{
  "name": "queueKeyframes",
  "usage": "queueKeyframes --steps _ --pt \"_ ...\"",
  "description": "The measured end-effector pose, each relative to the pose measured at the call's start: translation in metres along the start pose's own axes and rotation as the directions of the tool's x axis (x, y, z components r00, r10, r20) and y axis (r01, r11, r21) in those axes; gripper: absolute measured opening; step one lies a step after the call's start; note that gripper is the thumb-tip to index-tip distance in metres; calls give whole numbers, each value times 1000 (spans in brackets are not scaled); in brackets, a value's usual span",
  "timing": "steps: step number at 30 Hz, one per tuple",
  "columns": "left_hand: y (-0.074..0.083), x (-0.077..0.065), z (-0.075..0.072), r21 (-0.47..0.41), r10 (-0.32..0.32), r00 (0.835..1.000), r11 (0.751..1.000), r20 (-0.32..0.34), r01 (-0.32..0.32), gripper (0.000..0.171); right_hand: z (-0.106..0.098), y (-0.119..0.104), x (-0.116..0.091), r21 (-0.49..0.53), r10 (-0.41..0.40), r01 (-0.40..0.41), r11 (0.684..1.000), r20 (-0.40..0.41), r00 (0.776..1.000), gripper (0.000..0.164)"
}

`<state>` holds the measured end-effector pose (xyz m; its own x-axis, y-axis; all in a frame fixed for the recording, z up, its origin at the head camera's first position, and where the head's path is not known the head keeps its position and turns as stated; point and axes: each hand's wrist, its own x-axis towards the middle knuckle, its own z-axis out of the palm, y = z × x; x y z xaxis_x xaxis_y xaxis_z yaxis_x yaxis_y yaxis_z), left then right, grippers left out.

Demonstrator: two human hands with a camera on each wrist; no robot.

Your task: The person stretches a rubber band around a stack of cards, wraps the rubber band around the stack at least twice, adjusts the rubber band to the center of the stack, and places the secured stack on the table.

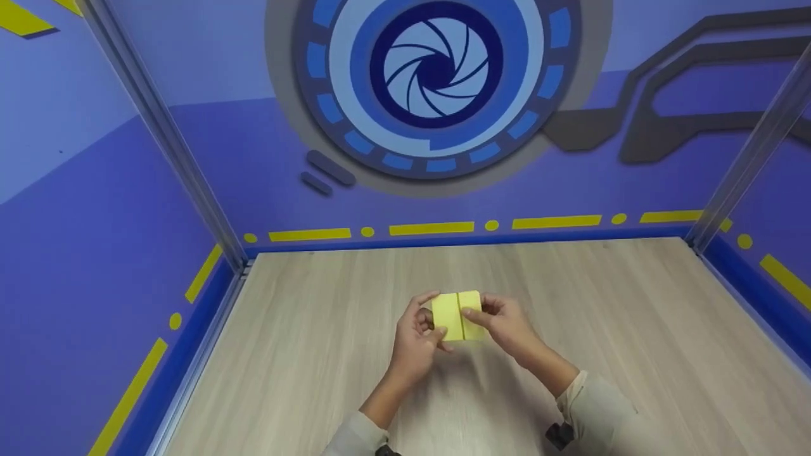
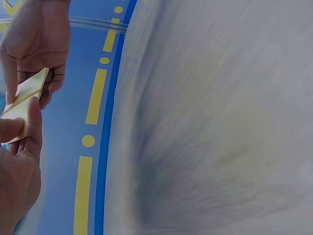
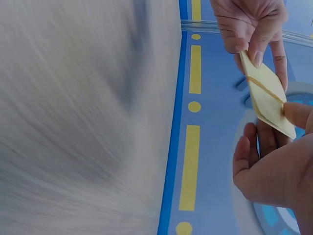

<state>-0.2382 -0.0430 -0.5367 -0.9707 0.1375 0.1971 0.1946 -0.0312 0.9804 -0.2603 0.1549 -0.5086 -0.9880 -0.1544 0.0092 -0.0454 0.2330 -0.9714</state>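
A small, thin yellow square pad (image 1: 447, 316), which looks like a block of sticky notes, is held up above the table. A narrow tan band (image 3: 264, 89) crosses its face and looks like a rubber band. My left hand (image 1: 413, 342) grips the pad's left part, thumb on the front near the lower corner. On the right side my right hand (image 1: 512, 326) pinches it, with the thumb on the face close to the band and the fingers behind. The pad's back is mostly hidden.
Beneath the hands lies a light wood-grain table (image 1: 317, 354). A blue-purple printed wall (image 1: 222, 164) rises behind it, with side panels at left and right. Metal posts (image 1: 165, 126) stand at the back corners.
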Motion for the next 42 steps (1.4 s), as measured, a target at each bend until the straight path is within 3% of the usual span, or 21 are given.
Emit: queueKeyframes --steps 3,6,15,21,31,42 --pt "0 1 0 -18 3 1000 1000 -29 -4 67 0 4 -4 -15 8 -7 1000 93 996 36" --pt "0 2 1 -27 7 999 1000 -45 -8 67 1 6 -7 -10 11 -10 1000 133 991 37" --pt "-1 1 4 -65 -1 997 998 -74 -4 69 8 13 -7 24 47 -49 998 104 993 35" --pt "-2 -2 1 -71 -18 994 997 -104 10 69 8 18 -8 24 32 -35 999 101 994 31" --pt "-2 -2 3 -58 12 988 998 -152 -21 66 12 17 -10 61 54 -61 996 123 991 31" --pt "-8 -3 9 -65 0 994 998 -113 -7 69 9 27 -12 68 147 -157 985 130 981 34"
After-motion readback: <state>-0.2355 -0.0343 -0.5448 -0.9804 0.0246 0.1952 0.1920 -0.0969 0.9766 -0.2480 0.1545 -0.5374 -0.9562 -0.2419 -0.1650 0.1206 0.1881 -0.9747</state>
